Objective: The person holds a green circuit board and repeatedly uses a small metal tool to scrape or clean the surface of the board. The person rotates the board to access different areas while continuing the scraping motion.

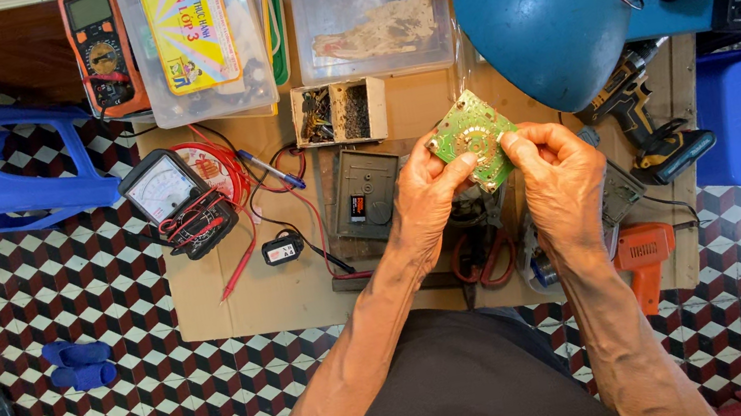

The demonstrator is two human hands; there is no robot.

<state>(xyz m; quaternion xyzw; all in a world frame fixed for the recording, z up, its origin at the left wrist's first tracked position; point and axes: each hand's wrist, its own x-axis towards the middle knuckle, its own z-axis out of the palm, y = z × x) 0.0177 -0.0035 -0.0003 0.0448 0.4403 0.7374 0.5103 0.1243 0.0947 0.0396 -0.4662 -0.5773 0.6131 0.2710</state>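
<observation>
Both hands hold a small green circuit board (472,137) above the middle of the low wooden tabletop (233,293): the left hand (424,196) pinches its edge at 8 o'clock, the right hand (555,173) grips it at 4 o'clock, fingers closed on the board. A blue lamp shade (550,14) hangs at 1 o'clock of the board, an analog meter (171,197) lies at 9 o'clock, and an orange soldering gun (645,256) at 5 o'clock.
</observation>
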